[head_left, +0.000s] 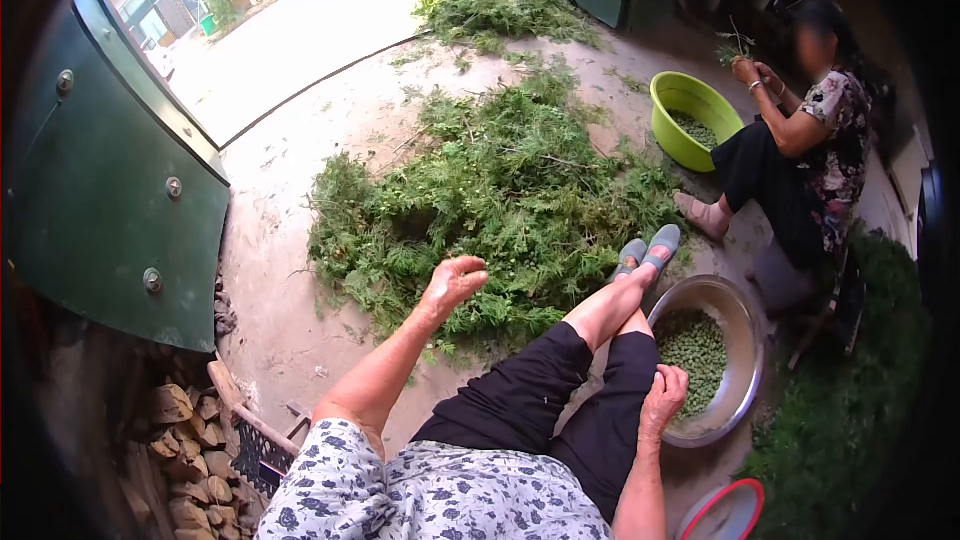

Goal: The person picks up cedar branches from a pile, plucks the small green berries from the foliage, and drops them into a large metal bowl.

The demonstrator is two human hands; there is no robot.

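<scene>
My left hand (pixel 452 283) is stretched out over the near edge of a big pile of green leafy branches (pixel 500 190) on the ground, fingers curled, with nothing visible in it. My right hand (pixel 664 395) rests loosely closed on my right knee, beside the rim of a metal bowl (pixel 745 340) that holds small green seeds (pixel 695 350). I sit with my legs stretched forward in black trousers.
Another person sits at the right, hands raised with a sprig, next to a lime-green basin (pixel 690 100) of seeds. A green metal gate (pixel 110 190) stands open at left. Stacked firewood (pixel 180 450) lies bottom left. A red-rimmed bowl (pixel 725 512) sits bottom right.
</scene>
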